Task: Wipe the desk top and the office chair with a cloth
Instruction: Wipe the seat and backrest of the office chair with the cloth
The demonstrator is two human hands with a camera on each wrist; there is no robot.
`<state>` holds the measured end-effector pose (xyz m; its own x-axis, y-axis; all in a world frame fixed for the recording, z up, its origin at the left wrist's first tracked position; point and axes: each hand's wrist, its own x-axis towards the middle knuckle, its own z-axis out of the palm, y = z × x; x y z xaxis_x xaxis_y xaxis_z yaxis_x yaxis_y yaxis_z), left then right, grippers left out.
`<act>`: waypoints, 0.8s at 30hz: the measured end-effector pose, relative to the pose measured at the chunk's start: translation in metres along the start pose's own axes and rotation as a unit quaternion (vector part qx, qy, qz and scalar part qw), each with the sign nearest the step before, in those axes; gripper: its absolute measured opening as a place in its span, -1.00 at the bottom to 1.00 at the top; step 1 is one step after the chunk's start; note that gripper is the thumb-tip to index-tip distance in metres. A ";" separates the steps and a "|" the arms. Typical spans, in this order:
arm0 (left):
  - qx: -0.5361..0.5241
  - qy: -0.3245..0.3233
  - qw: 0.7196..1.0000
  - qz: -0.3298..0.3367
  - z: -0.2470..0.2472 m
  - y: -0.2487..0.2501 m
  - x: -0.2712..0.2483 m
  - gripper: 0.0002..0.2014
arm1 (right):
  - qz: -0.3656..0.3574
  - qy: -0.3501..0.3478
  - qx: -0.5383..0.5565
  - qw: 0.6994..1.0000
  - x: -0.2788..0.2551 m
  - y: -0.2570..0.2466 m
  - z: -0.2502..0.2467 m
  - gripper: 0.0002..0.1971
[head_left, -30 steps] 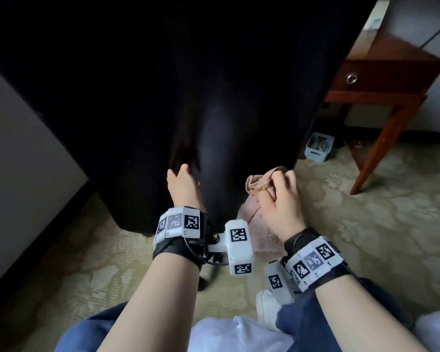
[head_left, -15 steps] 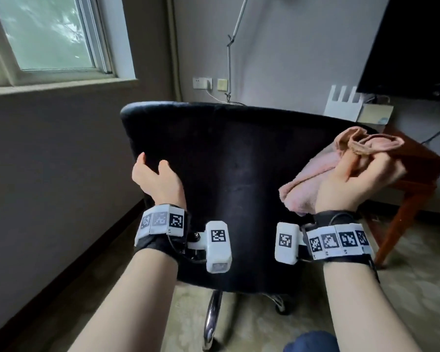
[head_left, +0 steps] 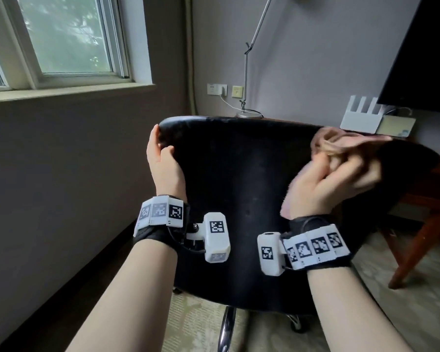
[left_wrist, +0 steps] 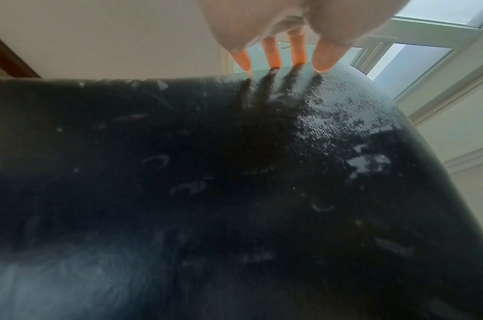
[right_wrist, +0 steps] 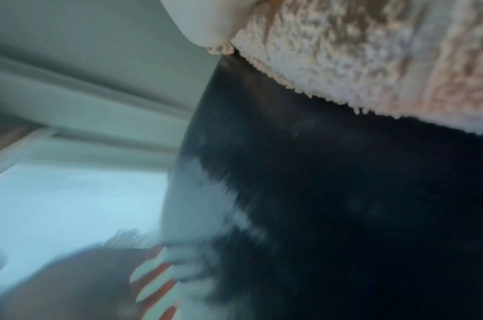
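Patterned carpet floor point(head_left: 404, 313) is seen bearing the black office chair point(head_left: 239, 199) and wooden bench point(head_left: 432, 212).

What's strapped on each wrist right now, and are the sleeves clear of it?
Both forearms are bare. The left hand and right hand each wear a black wrist strap with white square-marker blocks, plus a white boxy camera. A thin black cable loops at the left wrist.

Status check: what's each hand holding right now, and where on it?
Right hand grips the bunched middle of the pink cloth at the chair back's top edge. Left hand holds the chair back at its upper left corner.
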<state>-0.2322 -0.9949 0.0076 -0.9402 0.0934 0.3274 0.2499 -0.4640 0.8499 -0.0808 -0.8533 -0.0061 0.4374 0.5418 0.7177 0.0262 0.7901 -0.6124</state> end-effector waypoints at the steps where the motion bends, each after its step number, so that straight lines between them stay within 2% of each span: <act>1: -0.001 -0.009 1.000 0.001 -0.003 -0.002 0.000 -0.48 | -0.073 -0.020 -0.019 0.997 -0.013 -0.006 0.006 -0.67; 2: -0.006 -0.017 1.000 0.000 -0.007 -0.004 0.000 -0.48 | -0.150 -0.053 -0.032 0.987 -0.025 -0.009 0.015 -0.72; 4: -0.014 -0.038 0.999 -0.007 -0.018 -0.010 0.001 -0.50 | -0.325 -0.143 -0.079 0.931 -0.056 -0.018 0.032 -0.72; 6: -0.023 -0.051 0.998 -0.016 -0.030 -0.021 -0.001 -0.54 | -0.443 -0.217 -0.104 0.864 -0.080 -0.006 0.042 -0.69; 7: -0.005 -0.055 0.998 -0.019 -0.035 -0.029 -0.004 -0.55 | -0.474 -0.237 -0.114 0.840 -0.089 0.003 0.042 -0.69; 10: 0.111 -0.083 0.990 -0.010 -0.046 -0.059 -0.024 -0.46 | -0.530 -0.272 -0.149 0.790 -0.118 0.037 0.034 -0.68; 14: 0.164 -0.108 0.979 -0.050 -0.053 -0.087 -0.044 -0.42 | -0.581 -0.357 -0.205 0.702 -0.168 0.085 0.007 -0.75; 16: 0.176 -0.123 0.975 -0.063 -0.056 -0.095 -0.050 -0.42 | -0.604 -0.416 -0.233 0.639 -0.201 0.111 -0.004 -0.69; 19: 0.205 -0.144 0.964 -0.088 -0.060 -0.108 -0.061 -0.40 | -0.624 -0.525 -0.244 0.525 -0.243 0.142 -0.026 -0.67; 21: 0.206 -0.149 0.959 -0.124 -0.061 -0.118 -0.068 -0.37 | -0.615 -0.599 -0.238 0.454 -0.253 0.155 -0.036 -0.53; 23: 0.204 -0.160 0.953 -0.159 -0.059 -0.126 -0.076 -0.34 | -0.628 -0.617 -0.221 0.419 -0.258 0.174 -0.046 -0.40; 24: 0.207 -0.162 0.948 -0.178 -0.058 -0.129 -0.079 -0.33 | -0.639 -0.615 -0.208 0.412 -0.258 0.182 -0.049 -0.39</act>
<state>-0.2033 -0.9929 -0.1522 -0.8787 0.4754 0.0426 0.0631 0.0273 0.9976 -0.1443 -0.8630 -0.3191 -0.9530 -0.3028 0.0101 -0.2074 0.6765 0.7066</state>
